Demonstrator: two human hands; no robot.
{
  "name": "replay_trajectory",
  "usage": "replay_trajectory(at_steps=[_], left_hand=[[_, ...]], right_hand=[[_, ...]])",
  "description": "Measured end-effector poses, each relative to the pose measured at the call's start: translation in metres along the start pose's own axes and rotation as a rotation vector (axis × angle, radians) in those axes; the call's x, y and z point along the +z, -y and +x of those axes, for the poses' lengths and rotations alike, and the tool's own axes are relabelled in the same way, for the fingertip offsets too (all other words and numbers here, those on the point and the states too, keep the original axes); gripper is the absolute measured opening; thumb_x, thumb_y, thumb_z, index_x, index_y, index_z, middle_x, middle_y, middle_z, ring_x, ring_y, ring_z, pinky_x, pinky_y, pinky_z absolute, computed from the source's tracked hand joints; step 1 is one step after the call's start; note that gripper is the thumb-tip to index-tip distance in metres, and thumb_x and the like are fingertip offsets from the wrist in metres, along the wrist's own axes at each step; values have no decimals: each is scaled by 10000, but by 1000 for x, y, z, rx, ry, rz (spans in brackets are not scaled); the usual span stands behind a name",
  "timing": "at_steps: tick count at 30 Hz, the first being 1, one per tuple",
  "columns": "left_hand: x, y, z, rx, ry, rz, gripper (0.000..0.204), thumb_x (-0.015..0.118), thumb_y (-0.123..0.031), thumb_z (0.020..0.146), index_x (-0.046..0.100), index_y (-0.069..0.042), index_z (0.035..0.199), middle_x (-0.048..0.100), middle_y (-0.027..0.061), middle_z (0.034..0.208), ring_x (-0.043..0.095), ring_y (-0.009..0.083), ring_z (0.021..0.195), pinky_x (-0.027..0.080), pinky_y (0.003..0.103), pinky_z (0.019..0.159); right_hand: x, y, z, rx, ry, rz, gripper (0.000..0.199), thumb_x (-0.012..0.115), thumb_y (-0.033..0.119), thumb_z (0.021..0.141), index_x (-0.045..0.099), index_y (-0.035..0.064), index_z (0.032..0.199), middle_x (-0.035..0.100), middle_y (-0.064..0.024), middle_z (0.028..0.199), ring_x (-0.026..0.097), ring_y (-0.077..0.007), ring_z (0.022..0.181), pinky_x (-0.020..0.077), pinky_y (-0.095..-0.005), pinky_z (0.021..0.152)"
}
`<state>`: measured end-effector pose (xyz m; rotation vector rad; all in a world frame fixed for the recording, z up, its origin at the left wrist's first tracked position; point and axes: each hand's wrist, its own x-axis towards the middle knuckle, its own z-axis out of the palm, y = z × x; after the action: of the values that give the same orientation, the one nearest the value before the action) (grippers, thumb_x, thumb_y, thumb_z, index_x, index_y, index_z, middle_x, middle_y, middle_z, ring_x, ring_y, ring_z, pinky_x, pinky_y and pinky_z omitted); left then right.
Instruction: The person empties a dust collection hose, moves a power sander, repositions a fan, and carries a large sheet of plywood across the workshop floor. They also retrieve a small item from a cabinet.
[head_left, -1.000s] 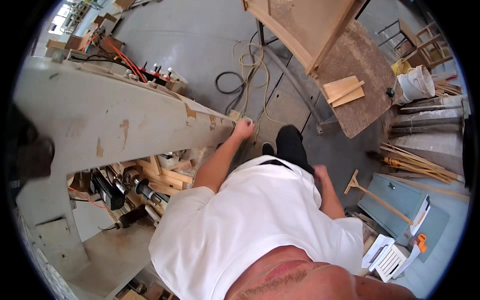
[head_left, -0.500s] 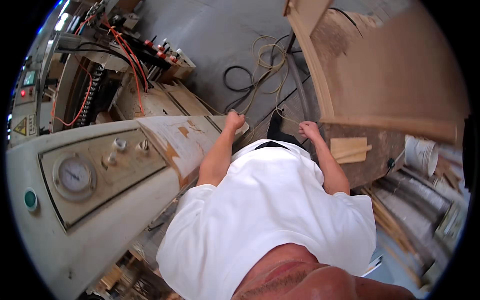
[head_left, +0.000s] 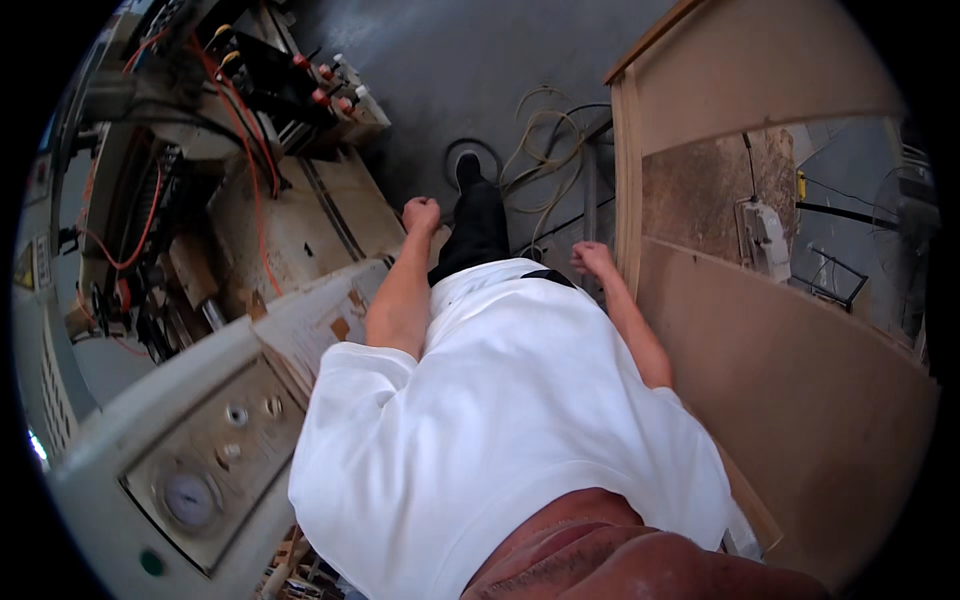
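T-shirt (head_left: 520, 390): wht, plain front, rd. neck, short loose sleeves (head_left: 370, 375). Trousers (head_left: 477, 232): blk, long. Shoe (head_left: 468, 169): dk., pale edge. L hand (head_left: 421, 214), R hand (head_left: 594, 259): bare.

A smooth grey floor (head_left: 430, 60) extends across the far area. A brown, scuffed, flat tabletop (head_left: 690, 195) is located at right.

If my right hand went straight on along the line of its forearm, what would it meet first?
Apparently the looped tan cord on the floor; depth is unclear, and the right hand looks higher, so it may pass above.
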<state>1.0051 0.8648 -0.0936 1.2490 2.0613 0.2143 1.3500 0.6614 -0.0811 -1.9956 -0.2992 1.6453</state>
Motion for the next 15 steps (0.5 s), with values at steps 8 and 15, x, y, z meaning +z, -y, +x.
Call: replay_trajectory(at_steps=[8,15], left_hand=[[16,-138,159,243,232,249,354,572,-274,739,662,-39,988,629,196,1036,588,330,1010,459,386,886],[12,-337,269,599,430,455,378,553,-287,753,646,-25,1008,621,201,1043,580,350,1003,464,404,867]], right_hand=[[-14,19,59,175,-172,91,144,574,137,799,572,52,683,534,-25,627,504,-129,518,384,-278,421],[41,123,96,172,-194,321,144,569,78,761,567,39,622,500,-35,589,454,-124,516,356,-316,453]])
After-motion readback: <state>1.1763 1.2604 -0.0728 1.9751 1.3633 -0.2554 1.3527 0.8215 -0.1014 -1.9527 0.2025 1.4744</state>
